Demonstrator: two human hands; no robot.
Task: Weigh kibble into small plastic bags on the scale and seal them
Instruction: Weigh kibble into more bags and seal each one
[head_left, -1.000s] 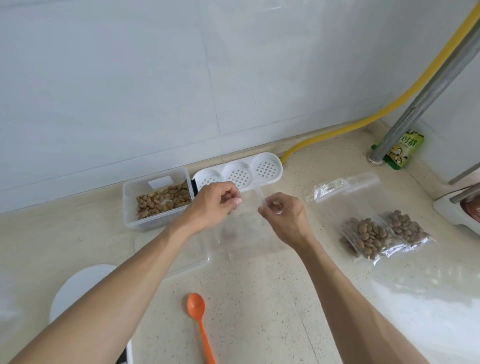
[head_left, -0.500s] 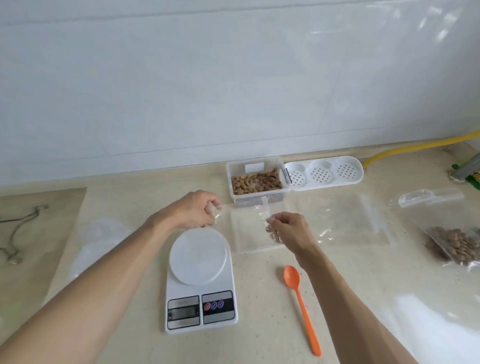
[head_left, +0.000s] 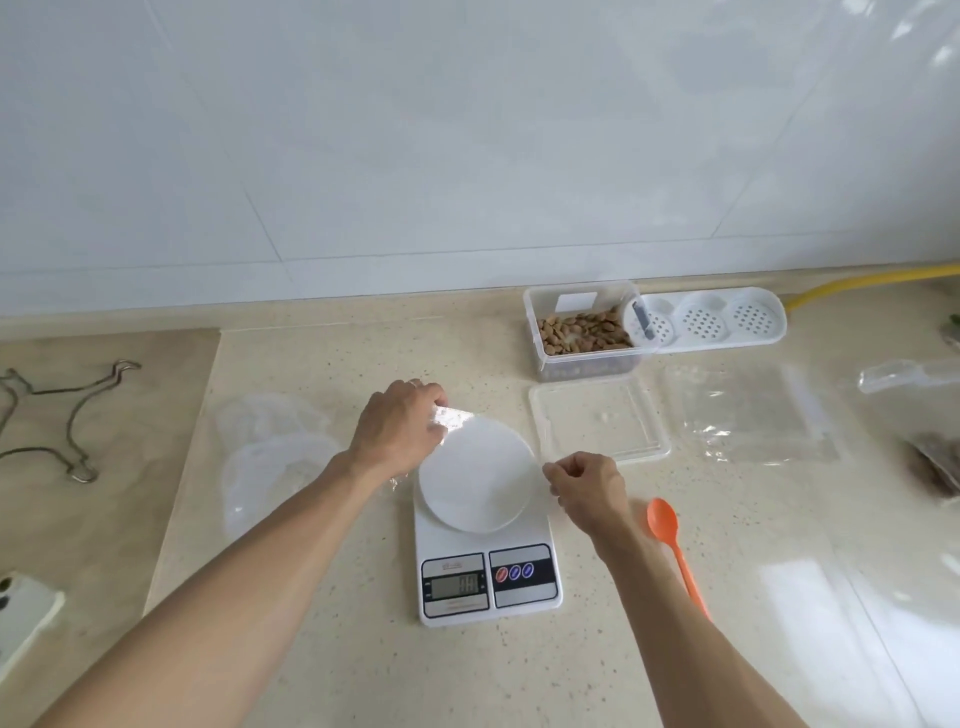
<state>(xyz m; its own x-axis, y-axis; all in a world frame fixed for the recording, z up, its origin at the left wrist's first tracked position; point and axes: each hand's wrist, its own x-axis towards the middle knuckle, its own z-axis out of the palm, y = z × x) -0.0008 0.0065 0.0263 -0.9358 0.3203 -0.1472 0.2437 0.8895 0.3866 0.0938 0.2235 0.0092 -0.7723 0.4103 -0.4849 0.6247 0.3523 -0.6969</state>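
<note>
The scale sits near centre, the spoon just to its right; far right lies the kibble box (its lid nearer), a phone near left.

Pretty bright, soft daylight all over, barely any shadows. There's glare on the glossy wall tiles top right and a washed-out white patch on the counter lower right. Wide-angle lens bends the edges; the corners go soft.

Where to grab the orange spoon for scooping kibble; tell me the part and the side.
Grip the orange spoon by its long handle, near the tail end, coming from above with the right hand. It lies flat right of the scale, bowl pointing away, handle towards the person.
</note>
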